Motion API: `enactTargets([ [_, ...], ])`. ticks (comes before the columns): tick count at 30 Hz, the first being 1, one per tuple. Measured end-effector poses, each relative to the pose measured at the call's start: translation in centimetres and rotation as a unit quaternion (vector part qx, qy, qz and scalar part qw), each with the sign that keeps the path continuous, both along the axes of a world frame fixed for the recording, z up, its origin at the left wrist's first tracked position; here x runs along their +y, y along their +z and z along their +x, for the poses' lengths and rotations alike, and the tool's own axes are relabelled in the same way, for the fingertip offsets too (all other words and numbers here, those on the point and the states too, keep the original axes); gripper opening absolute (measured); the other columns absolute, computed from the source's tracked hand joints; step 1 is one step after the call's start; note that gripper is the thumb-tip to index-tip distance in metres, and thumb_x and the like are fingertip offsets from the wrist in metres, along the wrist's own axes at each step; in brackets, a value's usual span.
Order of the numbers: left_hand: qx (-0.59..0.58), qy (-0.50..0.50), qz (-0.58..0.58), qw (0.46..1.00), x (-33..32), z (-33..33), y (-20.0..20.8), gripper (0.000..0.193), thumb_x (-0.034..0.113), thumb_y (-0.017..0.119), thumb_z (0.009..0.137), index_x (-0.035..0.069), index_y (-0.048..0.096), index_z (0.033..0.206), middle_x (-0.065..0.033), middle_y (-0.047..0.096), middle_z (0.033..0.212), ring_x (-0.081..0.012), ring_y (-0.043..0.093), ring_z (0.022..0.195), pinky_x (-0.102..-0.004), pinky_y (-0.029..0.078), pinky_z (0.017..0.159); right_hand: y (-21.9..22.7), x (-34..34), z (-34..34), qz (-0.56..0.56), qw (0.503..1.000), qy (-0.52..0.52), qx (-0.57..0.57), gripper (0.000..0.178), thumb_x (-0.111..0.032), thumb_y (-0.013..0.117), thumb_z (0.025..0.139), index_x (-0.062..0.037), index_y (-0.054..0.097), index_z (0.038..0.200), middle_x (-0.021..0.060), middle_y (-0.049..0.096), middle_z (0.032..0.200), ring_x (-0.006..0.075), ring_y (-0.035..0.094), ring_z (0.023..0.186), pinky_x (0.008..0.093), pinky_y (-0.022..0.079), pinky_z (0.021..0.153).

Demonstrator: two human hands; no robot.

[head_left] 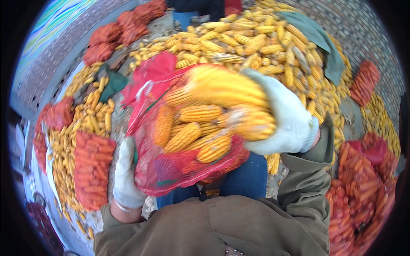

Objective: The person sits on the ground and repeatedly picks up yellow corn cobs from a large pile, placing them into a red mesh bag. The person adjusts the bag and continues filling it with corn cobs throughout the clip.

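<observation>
In front of me a red mesh sack stands with its mouth spread wide, several yellow corn cobs inside it. My left hand, in a white glove, grips the sack's left rim; its fingertips are partly hidden behind the mesh. Over the right side of the mouth, my gloved right hand is closed round corn cobs, which are smeared by motion. A large heap of loose cobs lies just beyond the sack.
Filled red sacks stand at the left, far left and right. More loose cobs spread at the left. A green cloth lies on the heap. Brick paving shows at the far right.
</observation>
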State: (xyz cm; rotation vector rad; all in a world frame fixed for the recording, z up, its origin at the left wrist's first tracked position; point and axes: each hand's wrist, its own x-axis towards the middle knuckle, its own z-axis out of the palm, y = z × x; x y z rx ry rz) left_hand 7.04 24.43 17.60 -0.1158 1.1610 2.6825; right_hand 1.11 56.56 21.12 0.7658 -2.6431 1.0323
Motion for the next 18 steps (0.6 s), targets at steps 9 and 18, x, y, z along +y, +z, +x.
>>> enactTargets([
  [9,0.010,0.052,0.110,0.993,-5.8,-1.3,0.1,0.047,0.036,0.048,0.106,0.003,0.055,0.139,-0.0173,0.061,0.138,-0.0330,0.059,0.126,-0.0507,0.045,0.110,-2.8,-8.3,-5.3,0.388,0.920,0.060,-0.011,0.098,-0.036,0.085,0.069,-0.0190,0.038,0.153,0.0115,0.062,0.121,0.0297,0.058,0.116,0.0441,0.044,0.098],
  [18,0.088,0.211,-0.135,0.964,-2.3,-3.8,-0.8,0.047,0.018,0.038,0.107,-0.002,0.039,0.150,-0.0176,0.055,0.139,-0.0218,0.054,0.112,-0.0349,0.044,0.094,-9.1,7.0,3.2,0.044,0.940,-0.246,0.231,0.037,-0.005,0.076,0.080,-0.0071,0.069,0.116,0.0068,0.070,0.103,0.0246,0.066,0.101,0.0383,0.051,0.088],
])
